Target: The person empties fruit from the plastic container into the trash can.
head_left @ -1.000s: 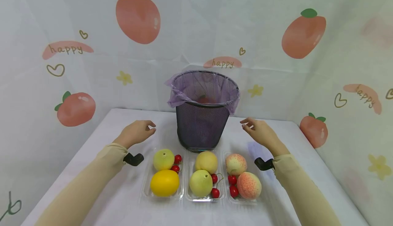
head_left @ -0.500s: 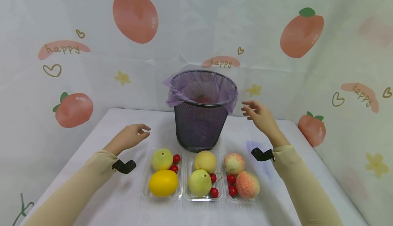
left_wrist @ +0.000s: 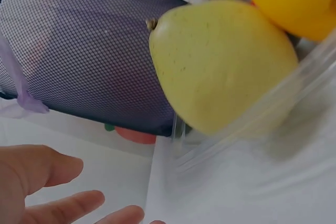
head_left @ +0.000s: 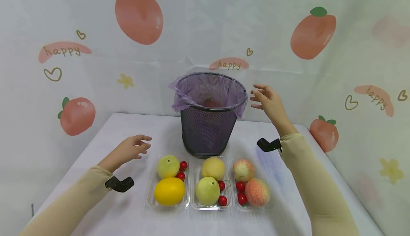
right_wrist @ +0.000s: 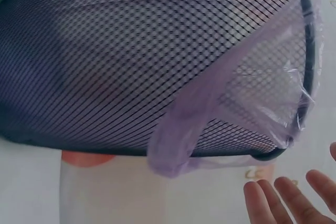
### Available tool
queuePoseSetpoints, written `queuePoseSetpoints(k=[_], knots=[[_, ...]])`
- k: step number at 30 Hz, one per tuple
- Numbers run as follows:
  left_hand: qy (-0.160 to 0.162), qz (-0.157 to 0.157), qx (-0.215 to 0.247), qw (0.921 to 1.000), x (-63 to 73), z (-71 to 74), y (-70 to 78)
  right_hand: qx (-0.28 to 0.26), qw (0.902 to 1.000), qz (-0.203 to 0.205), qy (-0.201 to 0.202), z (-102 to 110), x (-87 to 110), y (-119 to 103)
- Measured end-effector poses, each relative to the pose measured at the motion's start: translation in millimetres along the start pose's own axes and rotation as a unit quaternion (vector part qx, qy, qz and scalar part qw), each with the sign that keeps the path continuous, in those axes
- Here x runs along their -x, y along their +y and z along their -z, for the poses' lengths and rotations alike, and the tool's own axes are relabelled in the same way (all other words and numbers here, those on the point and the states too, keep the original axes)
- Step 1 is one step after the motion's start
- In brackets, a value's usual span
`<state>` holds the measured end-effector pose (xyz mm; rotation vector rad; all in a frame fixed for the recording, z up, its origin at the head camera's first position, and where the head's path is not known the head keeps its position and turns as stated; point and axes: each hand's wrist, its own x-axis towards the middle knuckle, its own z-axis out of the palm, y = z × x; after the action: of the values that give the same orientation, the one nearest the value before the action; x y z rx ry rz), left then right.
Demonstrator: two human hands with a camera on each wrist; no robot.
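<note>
A black mesh wastebasket [head_left: 208,131] lined with a purple bag [head_left: 183,100] stands at the back of the table. My right hand [head_left: 269,102] is raised beside its right rim, fingers relaxed and holding nothing. In the right wrist view the fingertips [right_wrist: 257,195] show just off the rim and the bag's folded edge. Low over the table at left, my left hand [head_left: 126,150] holds nothing, its fingers loosely spread. Nearest to it is a clear tray [head_left: 150,202] with a green pear [head_left: 168,167], a lemon [head_left: 169,191] and two cherries [head_left: 183,165].
In front of the basket, a middle clear tray [head_left: 209,208] holds two yellowish pears [head_left: 207,190] and cherries [head_left: 222,200]. The right tray [head_left: 251,208] has two peaches [head_left: 257,192] and cherries [head_left: 241,198]. A fruit-printed white cloth [head_left: 288,75] hangs behind the table.
My right hand has risen from table height to the basket's rim, its fingers spreading. My left hand has drawn back left and toward me. Basket and fruit stay put.
</note>
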<state>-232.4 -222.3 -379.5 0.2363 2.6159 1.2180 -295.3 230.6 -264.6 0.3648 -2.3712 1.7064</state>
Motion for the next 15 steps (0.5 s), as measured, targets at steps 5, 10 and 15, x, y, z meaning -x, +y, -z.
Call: queuePoseSetpoints(k=[5, 10, 15], knots=[[-0.009, 0.015, 0.060, 0.9981, 5.8, -1.6, -3.4, -0.067, 0.9967, -0.043, -0.017, -2.6, -12.3, -7.7], [-0.014, 0.041, 0.105, 0.9935, 11.5, -5.9, -6.2, -0.094, 0.9912, -0.086, -0.034, -6.4, -18.8, -13.4], [-0.013, 0.069, 0.117, 0.9906, 15.0, -11.6, -9.8, -0.102, 0.9876, -0.113, -0.037, -9.4, -24.3, -14.7]])
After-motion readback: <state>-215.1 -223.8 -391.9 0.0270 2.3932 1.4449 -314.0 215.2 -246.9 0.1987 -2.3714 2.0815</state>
